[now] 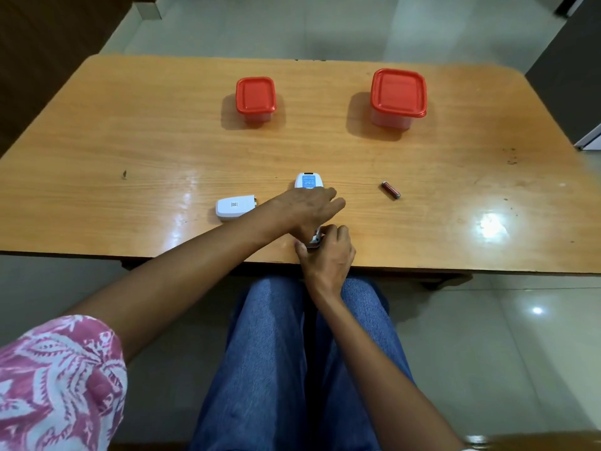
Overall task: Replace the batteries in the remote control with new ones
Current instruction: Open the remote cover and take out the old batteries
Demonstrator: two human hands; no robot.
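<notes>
Remote control (308, 183), face-down at centre frame, is pinned flat by the left hand (304, 206) so its battery bay can be worked by the right hand (328, 252), fingers curled at its near end.

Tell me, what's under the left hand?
The left hand lies over the white remote. Only the remote's far end and a bit by the right hand show; its middle is hidden.
</notes>
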